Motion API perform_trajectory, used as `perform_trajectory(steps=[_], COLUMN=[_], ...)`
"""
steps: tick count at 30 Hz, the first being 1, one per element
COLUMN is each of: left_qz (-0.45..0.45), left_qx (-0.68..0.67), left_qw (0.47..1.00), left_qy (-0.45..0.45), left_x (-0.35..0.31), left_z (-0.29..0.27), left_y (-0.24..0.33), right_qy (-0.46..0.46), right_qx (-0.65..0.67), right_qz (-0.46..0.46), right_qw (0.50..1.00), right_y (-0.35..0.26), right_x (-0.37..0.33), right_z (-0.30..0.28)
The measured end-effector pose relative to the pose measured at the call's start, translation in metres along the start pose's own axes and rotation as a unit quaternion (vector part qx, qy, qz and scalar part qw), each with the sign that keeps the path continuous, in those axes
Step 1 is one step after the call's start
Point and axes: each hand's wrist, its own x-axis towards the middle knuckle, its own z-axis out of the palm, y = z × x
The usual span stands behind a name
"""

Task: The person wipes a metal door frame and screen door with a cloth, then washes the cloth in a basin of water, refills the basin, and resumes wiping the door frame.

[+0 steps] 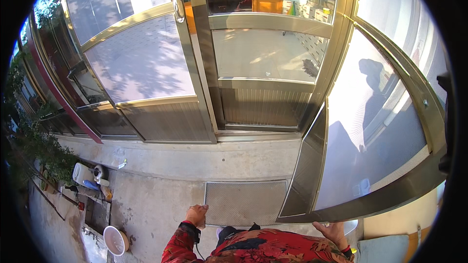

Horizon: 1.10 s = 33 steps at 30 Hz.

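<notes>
Both hands low in the frame, with the screen door wide open

And here we are, bottom centre: the left hand sits right at the near-left edge of the framed panel, a textured grey-brown rectangle in the lower middle. Its fingers are curled in tight, but whether they grip that rim, I cannot tell.

Over to the lower right, and the right hand is up by the bottom edge of the screen door, thumb apart from the rest. Touching or just beside? Too close to call, and its hold can't be read either.

How far along? The screen door already stands swung out across the right side, and the framed panel is in front of the sill; how much work remains, this view doesn't show.

Now the containers! Lower left, a peach basin shows its pale inside; any contents are unclear. Above it, a trough, then a white jug and a blue bottle clustered by the greenery, their fill impossible to make out.
</notes>
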Motion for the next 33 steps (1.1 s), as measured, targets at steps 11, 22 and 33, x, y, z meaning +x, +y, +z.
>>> perform_trajectory(steps=[11,22,33], left_qz=[-0.196,-0.318,-0.659], left_qx=[-0.330,-0.228,-0.512], left_qw=[0.894,0.871,0.443], left_qy=[0.233,0.297,0.327], left_x=[-0.110,-0.193,-0.205], left_z=[0.058,0.065,0.007], left_y=[-0.069,-0.047,0.148], right_qy=[0.114,0.266,0.231], right_qx=[0.020,0.000,-0.007], right_qz=[-0.122,-0.108,-0.075], right_qw=[0.986,0.958,0.970], right_y=[-0.166,-0.291,-0.322], right_x=[0.139,0.378,0.527], right_z=[0.171,0.325,0.366])
